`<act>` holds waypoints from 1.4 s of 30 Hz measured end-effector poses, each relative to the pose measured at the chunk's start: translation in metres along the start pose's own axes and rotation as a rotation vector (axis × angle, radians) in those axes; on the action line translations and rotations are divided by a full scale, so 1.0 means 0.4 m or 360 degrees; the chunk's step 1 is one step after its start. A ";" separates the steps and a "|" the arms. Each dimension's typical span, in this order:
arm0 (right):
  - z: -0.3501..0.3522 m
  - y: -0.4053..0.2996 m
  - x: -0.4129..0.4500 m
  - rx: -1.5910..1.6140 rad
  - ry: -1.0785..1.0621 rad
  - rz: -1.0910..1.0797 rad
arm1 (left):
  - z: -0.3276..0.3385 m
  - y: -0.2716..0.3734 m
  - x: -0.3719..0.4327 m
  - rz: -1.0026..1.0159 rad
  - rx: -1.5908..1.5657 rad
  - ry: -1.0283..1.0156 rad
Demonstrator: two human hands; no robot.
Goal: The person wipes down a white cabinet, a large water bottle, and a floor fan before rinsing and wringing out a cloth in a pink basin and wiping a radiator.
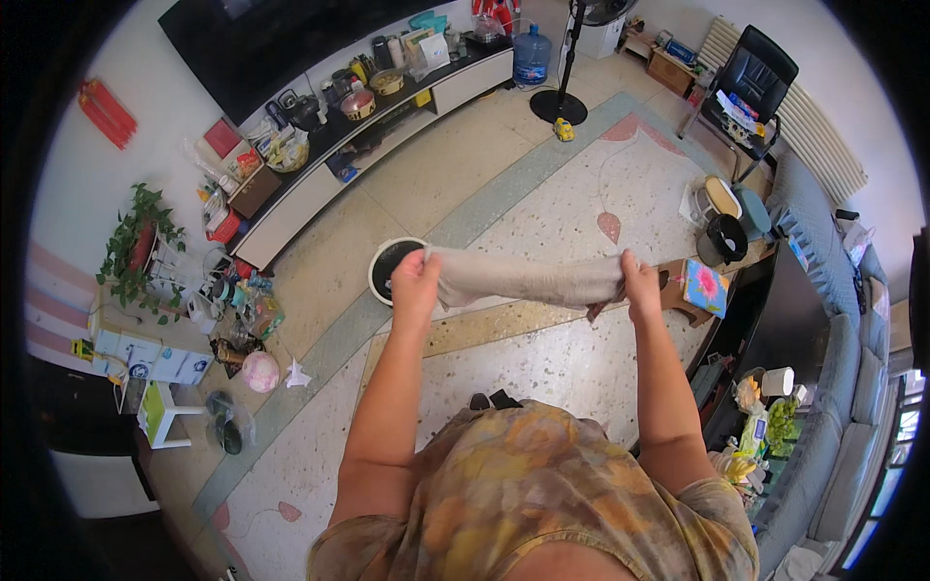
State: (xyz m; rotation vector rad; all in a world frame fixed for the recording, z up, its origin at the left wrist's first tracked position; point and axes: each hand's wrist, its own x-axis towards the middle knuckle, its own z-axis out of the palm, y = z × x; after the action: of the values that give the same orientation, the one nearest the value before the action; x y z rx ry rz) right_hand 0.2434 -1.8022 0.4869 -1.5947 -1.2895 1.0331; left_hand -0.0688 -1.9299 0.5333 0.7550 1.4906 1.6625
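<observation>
A pale beige-grey cloth (530,276) is stretched sideways between my two hands, well above the floor. My left hand (416,279) grips its left end in a closed fist. The other end is pinched in my right hand (638,283), where a darker reddish-brown bit hangs below the edge. Fine creases run along the cloth. Past my left hand, a round bin (375,269) with a white rim and dark lining stands on the floor, partly hidden by the hand. Both arms reach forward from a patterned brown and yellow top (523,479).
A long TV cabinet (283,210) crowded with bowls and bottles runs along the wall. Right stand a small stool (705,289), a black bin (721,240), a dark coffee table (777,312) and a grey-blue sofa (835,356). A fan base (558,107) and toy car (564,130) occupy the floor.
</observation>
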 end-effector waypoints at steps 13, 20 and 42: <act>-0.024 -0.157 0.063 0.0239 -0.0445 0.0077 | -0.097 -0.050 0.186 -0.0177 0.0243 0.0089; -0.018 -0.192 0.060 0.0306 -0.0321 0.0378 | -0.094 0.071 0.185 -0.0043 0.0223 0.0130; -0.073 -0.096 -0.029 0.1317 -0.0344 0.0027 | -0.016 0.199 0.001 0.0771 0.0469 0.0056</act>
State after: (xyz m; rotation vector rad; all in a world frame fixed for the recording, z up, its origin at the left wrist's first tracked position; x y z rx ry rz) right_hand 0.2572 -1.8113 0.5336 -0.8753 -0.7957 1.5223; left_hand -0.0866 -1.9348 0.6110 1.3386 1.6925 1.8224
